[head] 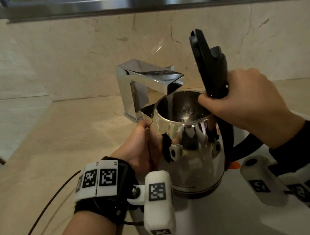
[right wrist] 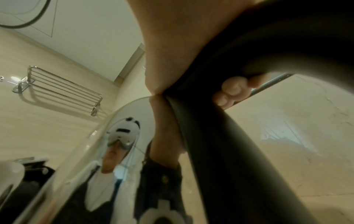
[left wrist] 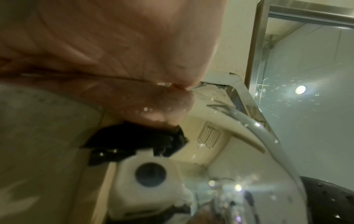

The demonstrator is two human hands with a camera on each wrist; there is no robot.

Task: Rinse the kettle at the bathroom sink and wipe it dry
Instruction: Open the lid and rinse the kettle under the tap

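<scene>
A shiny steel kettle [head: 193,151] is held over the white sink basin [head: 235,216], its black lid [head: 206,63] standing open. A thin stream of water [head: 170,105] runs from the chrome faucet [head: 145,82] into the kettle's mouth. My right hand [head: 248,99] grips the black handle [right wrist: 229,144] near its top, and its fingertips [right wrist: 231,89] curl round it. My left hand [head: 142,145] lies flat against the kettle's left side below the spout. The wet palm [left wrist: 114,45] presses on the mirror-like wall [left wrist: 220,151]. The left fingers are hidden behind the body.
A beige marble counter [head: 54,152] runs to the left of the basin, and a marble wall rises behind the faucet. A steel-framed mirror [head: 133,2] hangs above. A thin cable [head: 34,216] trails from my left wrist. A chrome towel rack [right wrist: 63,89] is on a side wall.
</scene>
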